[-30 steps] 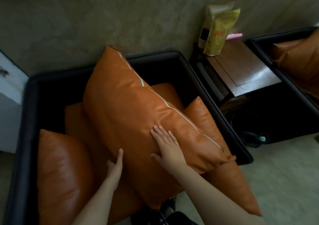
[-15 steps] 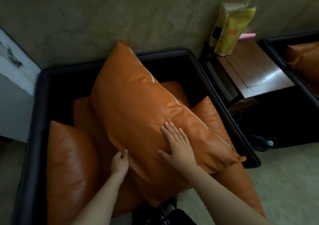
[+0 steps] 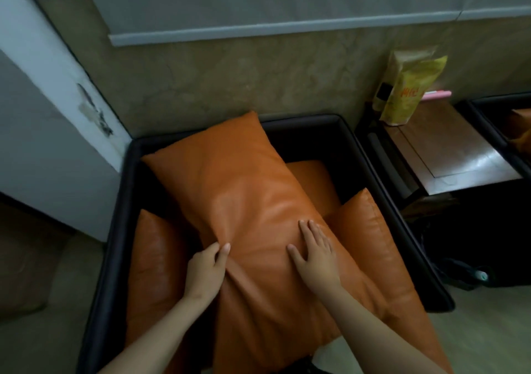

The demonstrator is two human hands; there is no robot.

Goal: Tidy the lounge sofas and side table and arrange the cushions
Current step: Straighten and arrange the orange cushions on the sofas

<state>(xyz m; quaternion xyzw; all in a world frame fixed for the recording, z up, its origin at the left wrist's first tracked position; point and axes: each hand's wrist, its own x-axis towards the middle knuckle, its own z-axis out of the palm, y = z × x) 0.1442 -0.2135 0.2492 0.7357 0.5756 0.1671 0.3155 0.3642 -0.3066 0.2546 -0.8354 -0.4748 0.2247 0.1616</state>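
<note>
A big orange leather cushion (image 3: 241, 201) lies tilted across the black armchair (image 3: 123, 190), its far corner leaning toward the backrest. My left hand (image 3: 205, 270) grips the cushion's left edge, thumb on top, bunching the leather into folds. My right hand (image 3: 314, 254) presses flat on the cushion's face with fingers straight. A smaller orange cushion (image 3: 155, 267) stands against the left armrest and another (image 3: 376, 247) against the right armrest. The orange seat pad (image 3: 313, 184) shows behind.
A dark wooden side table (image 3: 448, 155) stands right of the armchair, with a yellow snack bag (image 3: 408, 86) and a pink item (image 3: 436, 95) at the wall. A second black sofa (image 3: 505, 121) follows. A dark bag and a bottle (image 3: 479, 274) lie on the floor.
The big cushion has turned from standing on edge to lying flatter, its seam no longer showing. My left hand came from under it to grip its left edge. The view swung left.
</note>
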